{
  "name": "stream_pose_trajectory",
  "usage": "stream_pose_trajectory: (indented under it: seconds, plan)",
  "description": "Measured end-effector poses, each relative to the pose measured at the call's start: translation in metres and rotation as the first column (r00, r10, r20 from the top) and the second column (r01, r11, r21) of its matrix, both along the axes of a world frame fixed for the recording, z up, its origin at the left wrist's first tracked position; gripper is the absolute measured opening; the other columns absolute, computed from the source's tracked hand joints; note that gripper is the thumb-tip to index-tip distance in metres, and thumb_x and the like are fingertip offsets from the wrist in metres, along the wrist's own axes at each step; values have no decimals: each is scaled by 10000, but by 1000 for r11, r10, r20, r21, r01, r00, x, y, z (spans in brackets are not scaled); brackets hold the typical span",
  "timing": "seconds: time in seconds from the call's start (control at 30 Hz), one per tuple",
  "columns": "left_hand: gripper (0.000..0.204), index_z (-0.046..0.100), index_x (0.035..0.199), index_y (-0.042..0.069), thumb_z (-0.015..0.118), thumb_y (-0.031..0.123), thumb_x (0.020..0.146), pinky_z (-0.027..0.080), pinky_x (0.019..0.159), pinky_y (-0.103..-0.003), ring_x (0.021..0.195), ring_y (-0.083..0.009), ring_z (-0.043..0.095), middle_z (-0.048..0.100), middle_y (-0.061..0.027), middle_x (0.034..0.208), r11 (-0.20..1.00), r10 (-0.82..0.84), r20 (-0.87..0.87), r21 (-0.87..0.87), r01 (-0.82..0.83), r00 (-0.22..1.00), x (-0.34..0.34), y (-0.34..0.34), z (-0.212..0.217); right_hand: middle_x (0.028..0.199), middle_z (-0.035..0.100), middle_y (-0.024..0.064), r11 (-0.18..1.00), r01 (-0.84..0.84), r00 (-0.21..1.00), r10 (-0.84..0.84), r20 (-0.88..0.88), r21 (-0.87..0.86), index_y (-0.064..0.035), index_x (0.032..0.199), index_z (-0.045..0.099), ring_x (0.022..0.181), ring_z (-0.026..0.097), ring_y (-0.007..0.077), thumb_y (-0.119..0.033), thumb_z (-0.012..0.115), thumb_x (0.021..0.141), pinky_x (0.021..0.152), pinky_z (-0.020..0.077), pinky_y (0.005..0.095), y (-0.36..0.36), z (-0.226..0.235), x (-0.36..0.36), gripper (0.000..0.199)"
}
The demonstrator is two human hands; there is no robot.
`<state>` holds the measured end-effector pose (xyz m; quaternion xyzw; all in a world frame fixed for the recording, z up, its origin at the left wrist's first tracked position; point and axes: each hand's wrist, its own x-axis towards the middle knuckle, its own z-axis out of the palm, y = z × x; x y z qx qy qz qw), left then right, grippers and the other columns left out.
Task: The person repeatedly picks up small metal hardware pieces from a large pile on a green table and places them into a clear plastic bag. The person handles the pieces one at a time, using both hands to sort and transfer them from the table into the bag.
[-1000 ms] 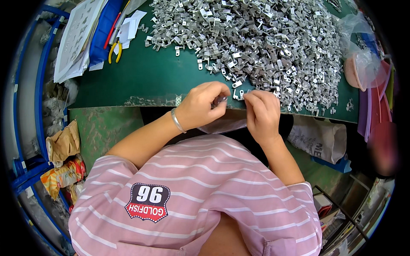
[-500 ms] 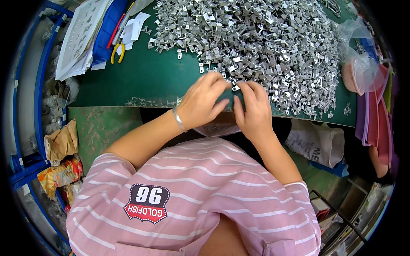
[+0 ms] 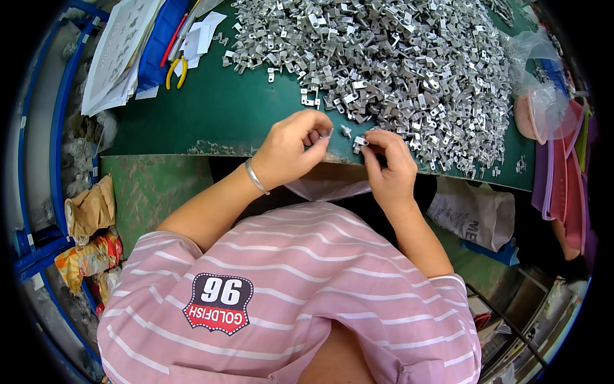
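Right hand (image 3: 393, 165) pinches a small silver bent-metal bracket (image 3: 359, 145); the left hand (image 3: 291, 148), curled narrow, holds a small silver metal piece (image 3: 330, 133). Another silver metal part (image 3: 346, 131) lies between them on the green tabletop (image 3: 204, 121). Beyond both hands spreads a large heap of loose silver metal brackets (image 3: 384, 64).

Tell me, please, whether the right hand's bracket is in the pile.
Out: the right hand holds the metal bracket, with green tabletop between it and the pile.
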<state>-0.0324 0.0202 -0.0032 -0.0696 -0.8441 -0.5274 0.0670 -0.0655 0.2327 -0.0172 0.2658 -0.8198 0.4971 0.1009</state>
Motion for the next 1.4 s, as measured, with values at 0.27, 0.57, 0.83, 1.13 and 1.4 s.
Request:
stream_pose_trajectory:
  seconds: [0.27,0.57,0.83,1.13,1.4]
  plan:
    - [260,663,1137,17,679,-5,879,523,672,-293,747,-175,645,658,-81,925,984,-107,-53,-149,98,993,5,-7,-2,946,687,132,998,60,998,-60,-26,-18,13,973,654,813,668,284,109,697,844,727,547,339,6,1,1,166]
    - [192,646,976,28,731,17,805,520,738,-403,835,-322,633,633,-127,963,946,-149,-284,-320,53,947,-19,14,-13,1025,658,130,965,-190,958,223,-183,178,-7,1018,676,885,613,340,35,744,790,757,514,407,9,-1,3,242]
    - [122,642,868,39,686,1,761,512,637,-408,735,-309,632,638,-108,836,910,-372,-242,-286,301,896,1,-2,-7,1020,692,87,969,-132,943,187,-275,208,-59,1042,680,867,620,299,21,721,722,758,479,413,15,3,4,332]
    - [252,702,1038,34,742,15,790,549,757,-374,867,-324,650,656,-138,1015,976,-43,-331,-216,-32,943,-21,3,3,960,694,73,959,-84,892,193,-409,269,-56,964,680,837,632,281,-4,672,701,732,468,405,9,8,-22,268]
    - [443,675,1155,77,816,187,750,444,977,-440,1129,-327,561,629,-110,1184,858,-42,-411,-482,-178,911,-61,4,5,1188,674,99,934,142,854,52,-518,328,-52,1125,691,1109,630,286,-60,673,801,943,449,469,-23,33,-29,324]
